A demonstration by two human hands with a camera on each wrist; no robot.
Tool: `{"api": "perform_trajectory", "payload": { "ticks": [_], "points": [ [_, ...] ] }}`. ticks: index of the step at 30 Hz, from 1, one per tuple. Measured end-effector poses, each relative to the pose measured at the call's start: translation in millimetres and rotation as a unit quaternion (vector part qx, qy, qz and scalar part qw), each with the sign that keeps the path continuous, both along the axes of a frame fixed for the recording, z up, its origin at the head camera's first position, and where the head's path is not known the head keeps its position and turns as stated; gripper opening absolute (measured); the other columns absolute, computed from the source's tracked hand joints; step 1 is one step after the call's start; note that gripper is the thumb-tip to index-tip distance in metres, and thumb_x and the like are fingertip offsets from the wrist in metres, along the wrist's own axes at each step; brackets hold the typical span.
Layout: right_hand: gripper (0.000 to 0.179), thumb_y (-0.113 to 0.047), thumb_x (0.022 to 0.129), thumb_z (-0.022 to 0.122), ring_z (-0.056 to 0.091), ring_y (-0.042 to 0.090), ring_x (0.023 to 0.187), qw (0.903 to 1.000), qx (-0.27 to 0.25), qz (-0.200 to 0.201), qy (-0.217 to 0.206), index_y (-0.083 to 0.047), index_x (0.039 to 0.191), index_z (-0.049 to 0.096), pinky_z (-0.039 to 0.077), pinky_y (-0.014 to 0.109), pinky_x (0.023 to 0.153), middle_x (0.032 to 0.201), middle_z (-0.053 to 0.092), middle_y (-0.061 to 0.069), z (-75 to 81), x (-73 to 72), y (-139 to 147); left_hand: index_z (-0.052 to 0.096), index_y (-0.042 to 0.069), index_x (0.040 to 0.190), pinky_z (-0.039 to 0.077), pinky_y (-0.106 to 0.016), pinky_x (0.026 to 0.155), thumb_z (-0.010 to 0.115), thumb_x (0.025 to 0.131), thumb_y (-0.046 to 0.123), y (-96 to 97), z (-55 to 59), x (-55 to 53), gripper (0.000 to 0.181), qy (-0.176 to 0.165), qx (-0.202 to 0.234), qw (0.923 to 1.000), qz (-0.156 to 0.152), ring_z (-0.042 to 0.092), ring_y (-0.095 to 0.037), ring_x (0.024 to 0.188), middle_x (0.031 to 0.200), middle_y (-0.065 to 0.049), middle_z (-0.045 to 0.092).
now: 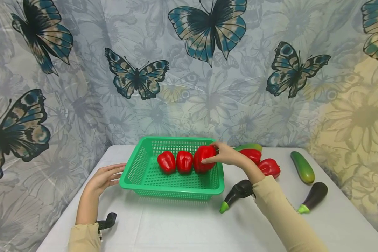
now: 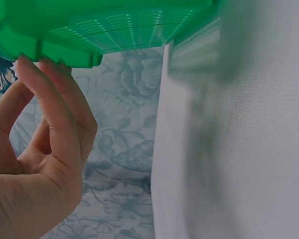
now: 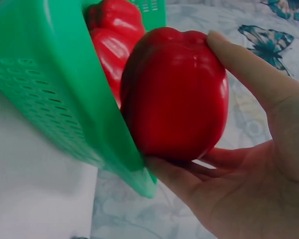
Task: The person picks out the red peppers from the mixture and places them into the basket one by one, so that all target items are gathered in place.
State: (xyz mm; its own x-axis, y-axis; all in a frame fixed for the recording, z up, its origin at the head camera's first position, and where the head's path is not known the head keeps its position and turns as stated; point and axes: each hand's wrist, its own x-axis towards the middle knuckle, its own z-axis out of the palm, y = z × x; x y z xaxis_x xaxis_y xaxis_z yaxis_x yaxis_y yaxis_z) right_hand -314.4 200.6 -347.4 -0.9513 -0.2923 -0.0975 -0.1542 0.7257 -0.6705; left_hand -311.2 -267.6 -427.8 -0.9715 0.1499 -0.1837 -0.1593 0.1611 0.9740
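Note:
A green plastic basket (image 1: 170, 191) stands on the white table with two red bell peppers (image 1: 166, 162) inside. Over its right end, my right hand (image 1: 225, 154) holds a third red bell pepper (image 1: 204, 159); the right wrist view shows thumb and fingers on either side of this pepper (image 3: 177, 94), close against the basket's rim (image 3: 102, 114). At the opposite end my left hand (image 1: 105, 177) touches the basket's rim with its fingertips. Seen from the left wrist, those fingers (image 2: 57, 94) reach up to the underside of the green rim (image 2: 65, 56).
Right of the basket lie more red bell peppers (image 1: 270, 168), partly behind my right arm, and a green cucumber-like vegetable (image 1: 253, 147). One eggplant (image 1: 234, 194) is near the basket's front right corner. Farther right are another green vegetable (image 1: 303, 167) and an eggplant (image 1: 315, 196). Butterfly-patterned cloth hangs behind.

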Motion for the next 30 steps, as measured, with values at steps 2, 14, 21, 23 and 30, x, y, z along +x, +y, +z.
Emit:
{"api": "perform_trajectory", "payload": {
  "ticks": [2, 14, 21, 23, 30],
  "points": [
    [0.086, -0.047, 0.079, 0.077, 0.057, 0.031, 0.115, 0.9999, 0.010, 0.005, -0.006, 0.001, 0.142, 0.041, 0.054, 0.046, 0.090, 0.127, 0.059, 0.016, 1.2, -0.7, -1.7, 0.065, 0.014, 0.127, 0.056, -0.024, 0.081, 0.065, 0.095, 0.029, -0.7, -0.2, -0.2, 0.036, 0.001, 0.001, 1.0000, -0.001, 0.067, -0.003, 0.093, 0.099, 0.019, 0.067],
    [0.090, -0.050, 0.077, 0.077, 0.056, 0.028, 0.115, 0.9963, 0.058, 0.033, -0.053, 0.002, 0.141, 0.041, 0.052, 0.043, 0.092, 0.129, 0.057, 0.013, 10.5, -6.3, -13.1, 0.062, 0.010, 0.132, 0.056, -0.025, 0.081, 0.065, 0.095, 0.029, -0.9, -1.5, -1.5, 0.042, 0.004, -0.008, 1.0000, 0.004, 0.067, -0.004, 0.094, 0.100, 0.019, 0.066],
    [0.084, -0.047, 0.078, 0.077, 0.059, 0.024, 0.107, 0.9932, 0.075, 0.048, -0.075, 0.004, 0.136, 0.046, 0.052, 0.039, 0.089, 0.119, 0.061, 0.011, 13.1, -8.4, -19.5, 0.056, 0.004, 0.136, 0.056, -0.025, 0.081, 0.064, 0.095, 0.029, -1.0, -2.1, -1.8, 0.048, 0.007, -0.011, 0.9999, 0.003, 0.067, -0.004, 0.093, 0.100, 0.019, 0.066],
    [0.080, -0.046, 0.078, 0.077, 0.059, 0.023, 0.105, 0.9922, 0.076, 0.050, -0.085, 0.004, 0.133, 0.048, 0.052, 0.038, 0.087, 0.116, 0.062, 0.010, 12.6, -8.9, -21.0, 0.058, 0.005, 0.135, 0.056, -0.026, 0.081, 0.065, 0.095, 0.030, -0.7, -2.3, -1.9, 0.048, 0.006, -0.012, 0.9999, 0.006, 0.067, -0.004, 0.094, 0.100, 0.019, 0.066],
    [0.063, -0.041, 0.078, 0.077, 0.061, 0.020, 0.094, 0.9903, 0.080, 0.057, -0.098, 0.002, 0.119, 0.056, 0.053, 0.034, 0.080, 0.104, 0.065, 0.009, 10.7, -8.3, -27.5, 0.055, 0.003, 0.138, 0.056, -0.026, 0.081, 0.065, 0.095, 0.030, -1.2, -3.8, -3.4, 0.052, 0.006, -0.017, 0.9998, 0.007, 0.067, -0.004, 0.094, 0.101, 0.018, 0.066]
  ]
}}
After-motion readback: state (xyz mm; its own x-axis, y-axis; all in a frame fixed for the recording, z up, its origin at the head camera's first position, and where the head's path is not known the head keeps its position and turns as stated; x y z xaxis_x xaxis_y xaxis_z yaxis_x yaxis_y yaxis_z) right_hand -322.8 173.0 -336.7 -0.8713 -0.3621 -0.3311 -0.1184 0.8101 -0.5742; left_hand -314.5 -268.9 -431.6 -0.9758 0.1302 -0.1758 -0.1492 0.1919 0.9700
